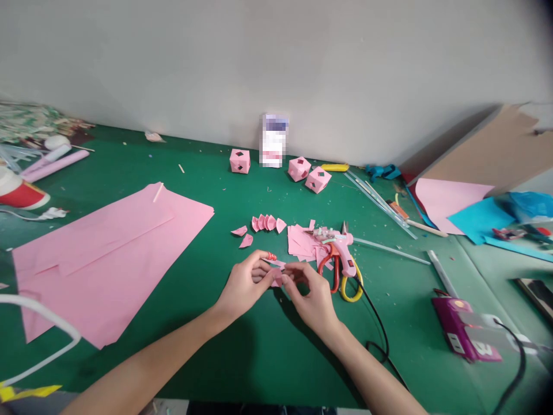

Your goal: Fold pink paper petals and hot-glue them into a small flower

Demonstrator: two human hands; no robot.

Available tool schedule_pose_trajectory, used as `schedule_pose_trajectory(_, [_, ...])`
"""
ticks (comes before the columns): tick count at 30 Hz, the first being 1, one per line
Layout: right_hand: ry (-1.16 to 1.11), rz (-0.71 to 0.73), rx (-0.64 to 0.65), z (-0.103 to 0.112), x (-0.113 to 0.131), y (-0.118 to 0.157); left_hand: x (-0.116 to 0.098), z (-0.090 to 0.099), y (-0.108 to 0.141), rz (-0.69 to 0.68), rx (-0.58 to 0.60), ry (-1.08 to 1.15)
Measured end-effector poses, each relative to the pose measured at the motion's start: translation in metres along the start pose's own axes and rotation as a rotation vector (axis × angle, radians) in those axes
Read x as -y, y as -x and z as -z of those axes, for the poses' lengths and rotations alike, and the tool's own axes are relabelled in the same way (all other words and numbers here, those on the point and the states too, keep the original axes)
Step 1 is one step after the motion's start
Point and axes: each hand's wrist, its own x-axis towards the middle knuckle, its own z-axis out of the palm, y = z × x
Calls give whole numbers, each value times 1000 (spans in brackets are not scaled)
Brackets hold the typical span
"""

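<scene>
Between the fingertips of both hands is a small piece of pink paper (277,279), partly covered by the fingers. My left hand (249,280) pinches its left side, with something red wrapped on one fingertip. My right hand (310,291) pinches the right side. Just beyond the hands lies a row of folded pink paper pieces (268,223), with two more loose pieces (246,241) to the left. A stack of pink paper squares (299,242) sits to the right, under a pink glue gun (344,253). Scissors with red and yellow handles (352,291) lie beside it.
Three pink paper boxes with cut-out holes (239,161) stand near the wall. Large pink sheets (142,265) cover the left of the green table (207,363). A purple power strip (462,328) and a black cord (380,323) are at right. Clear glue sticks (380,204) lie farther back.
</scene>
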Motion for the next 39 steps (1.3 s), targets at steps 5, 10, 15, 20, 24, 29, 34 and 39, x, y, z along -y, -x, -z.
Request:
schedule_pose_trajectory(5, [78,9,69,0,0,0,0,0,2,-8,1,-54])
schedule_pose_trajectory(10, [94,-12,56,-3,-1,2,5,-1,2,-106,-39,-180])
schedule_pose_trajectory(15, [65,-64,44,-3,-2,2,9,-3,2,-168,-46,-202])
schedule_pose_trajectory(20, [-15,-109,80,0,0,0,5,-2,2,-125,-54,-125])
schedule_pose_trajectory(24, [0,-106,78,3,0,-2,4,-2,1,-131,-84,-137])
schedule_pose_trajectory(29, [45,-39,40,1,-3,-2,3,-2,2,-110,-65,-133])
schedule_pose_trajectory(34, [47,-22,17,0,-3,-1,2,-2,3,-107,-38,-123])
schedule_pose_trajectory(39, [20,-52,60,1,-2,-2,5,-1,1,-100,-58,-121])
